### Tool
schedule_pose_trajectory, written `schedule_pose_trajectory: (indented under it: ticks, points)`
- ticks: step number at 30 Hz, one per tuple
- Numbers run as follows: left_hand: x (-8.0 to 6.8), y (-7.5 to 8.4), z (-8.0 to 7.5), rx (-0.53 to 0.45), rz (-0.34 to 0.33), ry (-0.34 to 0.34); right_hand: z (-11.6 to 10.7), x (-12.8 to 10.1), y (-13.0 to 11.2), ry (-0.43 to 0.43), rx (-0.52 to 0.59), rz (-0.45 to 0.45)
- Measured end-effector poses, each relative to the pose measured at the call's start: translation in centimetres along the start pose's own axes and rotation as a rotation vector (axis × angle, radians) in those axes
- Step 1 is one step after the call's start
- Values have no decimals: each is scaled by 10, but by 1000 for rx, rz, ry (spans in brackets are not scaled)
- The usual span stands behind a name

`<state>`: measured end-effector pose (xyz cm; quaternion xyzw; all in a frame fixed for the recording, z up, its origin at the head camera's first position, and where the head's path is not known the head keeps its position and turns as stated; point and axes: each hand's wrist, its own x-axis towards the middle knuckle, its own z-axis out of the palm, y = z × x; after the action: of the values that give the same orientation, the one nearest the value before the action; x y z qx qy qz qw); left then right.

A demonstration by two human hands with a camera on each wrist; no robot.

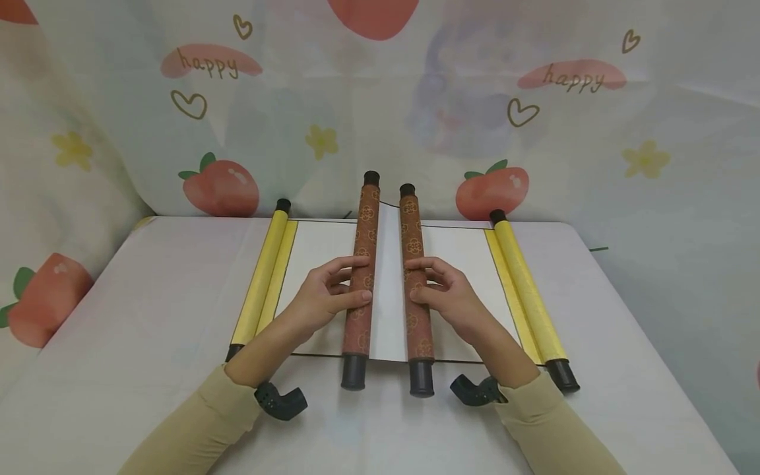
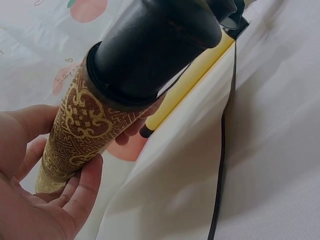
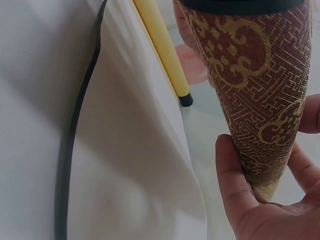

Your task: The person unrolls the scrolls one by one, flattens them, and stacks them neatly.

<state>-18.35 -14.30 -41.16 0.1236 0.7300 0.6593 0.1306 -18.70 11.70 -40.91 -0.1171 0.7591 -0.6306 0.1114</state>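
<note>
A brown brocade hand scroll with gold flower patterns is held up in the head view, a narrow strip of its white sheet point(image 1: 388, 284) showing between its two rollers. My left hand point(image 1: 315, 297) grips the left brown roller point(image 1: 359, 323), thumb on the near face and fingers around its far part. Its mate, the right brown roller point(image 1: 420, 330), is gripped by my right hand point(image 1: 451, 293). Both rollers end in black knobs, such as the large black knob point(image 2: 155, 50) in the left wrist view. My right fingertips touch the brocade point(image 3: 255, 55) in the right wrist view.
Beneath lies a spread white sheet point(image 1: 320, 241) with black edge lines, on a white-covered table point(image 1: 160, 284). A yellow roller point(image 1: 261, 270) flanks it on the left, another yellow roller point(image 1: 528, 297) on the right. Behind hangs a fruit-printed cloth point(image 1: 368, 99).
</note>
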Motion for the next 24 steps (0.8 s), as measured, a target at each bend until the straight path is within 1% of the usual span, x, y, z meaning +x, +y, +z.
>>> schedule_pose_trajectory:
  ticks: [9,17,24]
  points:
    - [0,0,0,15,-2,0,0,1,2,13,-18,-9]
    - [0,0,0,13,-6,1,3,3,4,18,-34,14]
    - [0,1,-1,20,2,5,1,4,5,33,-31,-5]
